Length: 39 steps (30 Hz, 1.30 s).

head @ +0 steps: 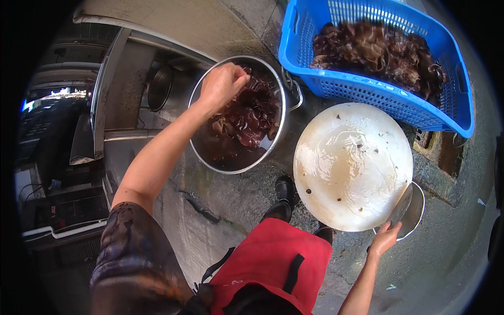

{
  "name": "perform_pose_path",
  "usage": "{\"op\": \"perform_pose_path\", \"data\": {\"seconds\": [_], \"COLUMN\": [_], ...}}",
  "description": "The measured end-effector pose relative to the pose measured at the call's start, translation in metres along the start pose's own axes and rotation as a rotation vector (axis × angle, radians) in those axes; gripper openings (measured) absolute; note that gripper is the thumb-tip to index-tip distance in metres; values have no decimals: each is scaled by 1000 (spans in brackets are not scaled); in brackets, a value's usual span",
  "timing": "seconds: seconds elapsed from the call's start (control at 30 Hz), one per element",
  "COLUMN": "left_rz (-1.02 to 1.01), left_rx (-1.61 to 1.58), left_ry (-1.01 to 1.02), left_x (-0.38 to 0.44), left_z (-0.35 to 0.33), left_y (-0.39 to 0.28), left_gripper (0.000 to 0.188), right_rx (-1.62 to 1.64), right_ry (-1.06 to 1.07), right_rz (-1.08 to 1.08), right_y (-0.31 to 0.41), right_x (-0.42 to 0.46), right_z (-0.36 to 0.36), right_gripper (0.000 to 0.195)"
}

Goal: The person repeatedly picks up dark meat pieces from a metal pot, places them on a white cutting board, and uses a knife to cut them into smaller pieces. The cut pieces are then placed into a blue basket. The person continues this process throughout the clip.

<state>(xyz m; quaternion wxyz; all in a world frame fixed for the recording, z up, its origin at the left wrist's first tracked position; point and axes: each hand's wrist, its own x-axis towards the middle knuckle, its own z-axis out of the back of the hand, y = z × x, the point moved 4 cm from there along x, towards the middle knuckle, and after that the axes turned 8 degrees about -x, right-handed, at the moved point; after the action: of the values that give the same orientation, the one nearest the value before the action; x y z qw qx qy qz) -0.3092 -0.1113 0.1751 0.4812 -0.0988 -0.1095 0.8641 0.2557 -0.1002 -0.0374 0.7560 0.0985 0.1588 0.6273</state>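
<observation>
My left hand [223, 86] is over a large metal pot [282, 118] of dark, wet wood ear fungus [252, 118] in liquid. Its fingers curl downward, and whether they pinch a piece is hidden. At the lower right, my right hand [385, 238] grips a flat grey metal tool [401, 205], which looks like a cleaver blade. That tool lies along the near right edge of a wide, round, pale board [350, 165]. Water and several small dark scraps are on the board.
A blue perforated plastic basket [374, 88] heaped with wood ear fungus [374, 51] stands at the upper right. Partly under the board is a metal container [416, 214]. Black shoes [284, 193] stand on the wet concrete floor [220, 197]. Metal shelving [118, 90] is at left.
</observation>
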Motion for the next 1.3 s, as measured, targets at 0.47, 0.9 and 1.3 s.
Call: {"op": "perform_pose_path", "data": {"seconds": [0.47, 0.9, 1.3], "left_rz": [925, 125, -603], "left_rx": [-310, -682, -117], "left_ry": [131, -146, 607], "left_x": [-106, -129, -36], "left_z": [-191, -18, -105], "left_y": [249, 114, -213], "left_gripper": [66, 75, 68], "right_rx": [42, 198, 415], "right_ry": [252, 282, 297], "right_rz": [82, 94, -13], "right_y": [124, 129, 100], "right_x": [-48, -53, -25], "right_z": [-44, -70, -42], "right_gripper": [33, 24, 19]}}
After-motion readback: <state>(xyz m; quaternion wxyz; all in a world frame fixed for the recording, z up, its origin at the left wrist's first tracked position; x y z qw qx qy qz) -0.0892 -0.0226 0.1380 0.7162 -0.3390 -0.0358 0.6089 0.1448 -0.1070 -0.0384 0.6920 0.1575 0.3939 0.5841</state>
